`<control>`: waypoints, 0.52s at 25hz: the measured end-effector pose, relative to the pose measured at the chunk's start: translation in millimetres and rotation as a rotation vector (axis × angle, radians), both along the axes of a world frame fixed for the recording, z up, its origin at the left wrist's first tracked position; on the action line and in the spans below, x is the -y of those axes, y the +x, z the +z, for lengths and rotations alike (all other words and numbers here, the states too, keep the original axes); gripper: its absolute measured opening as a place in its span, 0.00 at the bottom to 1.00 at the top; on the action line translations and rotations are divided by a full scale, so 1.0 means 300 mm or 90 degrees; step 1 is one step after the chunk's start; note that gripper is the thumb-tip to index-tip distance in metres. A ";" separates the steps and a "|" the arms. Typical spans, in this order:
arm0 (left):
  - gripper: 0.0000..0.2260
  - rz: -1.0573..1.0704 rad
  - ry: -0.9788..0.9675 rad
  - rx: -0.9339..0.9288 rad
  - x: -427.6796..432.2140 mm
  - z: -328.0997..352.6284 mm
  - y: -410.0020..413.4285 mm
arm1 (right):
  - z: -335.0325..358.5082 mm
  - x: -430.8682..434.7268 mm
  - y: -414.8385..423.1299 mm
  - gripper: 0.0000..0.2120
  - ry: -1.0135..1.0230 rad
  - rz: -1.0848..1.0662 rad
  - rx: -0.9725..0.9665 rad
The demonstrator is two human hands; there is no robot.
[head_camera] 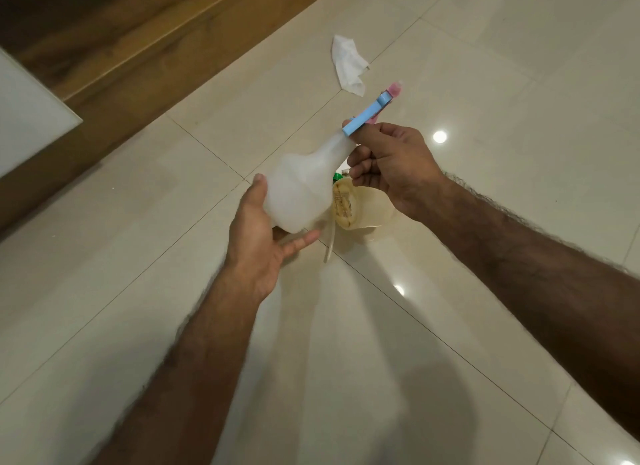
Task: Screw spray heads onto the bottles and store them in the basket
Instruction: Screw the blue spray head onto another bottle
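The person holds a white translucent bottle (301, 187) in the air over the tiled floor (450, 326), with its neck tilted up and to the right. The left hand (258, 246) supports the wide base of the bottle from below and from the left; the thumb lies along the side and the fingers are partly spread under it. The right hand (389, 166) is closed around the neck, where the blue and pink spray head (372, 113) sits on the bottle, its pink nozzle pointing to the far right. Just behind the bottle, on the floor, lies a second, yellowish bottle (356, 205), and a thin tube (329, 243) shows below it; a small green part (336, 177) is seen between the two bottles. Farther away, a crumpled white tissue (348, 64) lies on the floor. On the far left runs a wooden strip (138, 49), and a white panel (24, 118) is at the left edge.
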State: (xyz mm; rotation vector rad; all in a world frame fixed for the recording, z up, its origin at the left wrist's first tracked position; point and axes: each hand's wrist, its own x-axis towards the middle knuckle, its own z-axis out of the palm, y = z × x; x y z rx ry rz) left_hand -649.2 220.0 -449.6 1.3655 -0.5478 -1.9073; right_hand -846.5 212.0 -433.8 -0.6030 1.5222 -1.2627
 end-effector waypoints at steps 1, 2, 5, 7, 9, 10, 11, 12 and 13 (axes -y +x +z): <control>0.14 0.019 -0.066 -0.009 -0.004 -0.001 0.000 | 0.004 0.000 -0.006 0.12 0.005 -0.004 0.002; 0.19 0.056 -0.119 -0.041 -0.007 -0.012 0.005 | 0.006 -0.002 -0.010 0.13 0.010 -0.004 0.005; 0.22 0.190 -0.075 -0.192 0.002 -0.013 0.000 | 0.007 -0.012 -0.010 0.16 0.016 0.005 0.012; 0.30 0.148 0.056 -0.156 0.006 -0.010 -0.009 | 0.005 -0.019 0.004 0.14 0.017 0.016 0.008; 0.32 -0.025 0.093 0.010 -0.008 0.000 -0.017 | 0.002 -0.026 0.011 0.13 0.016 0.012 -0.006; 0.28 -0.070 0.044 0.078 -0.010 -0.012 -0.015 | 0.003 -0.026 0.008 0.13 0.019 0.002 -0.012; 0.21 -0.057 -0.038 0.091 -0.009 -0.016 -0.009 | 0.006 -0.025 0.002 0.14 0.022 -0.003 -0.015; 0.18 -0.021 -0.124 0.041 -0.009 -0.014 0.000 | 0.008 -0.024 -0.004 0.15 0.022 -0.004 -0.014; 0.24 0.019 -0.181 -0.023 -0.012 -0.012 0.010 | 0.011 -0.024 -0.009 0.16 0.020 -0.003 -0.012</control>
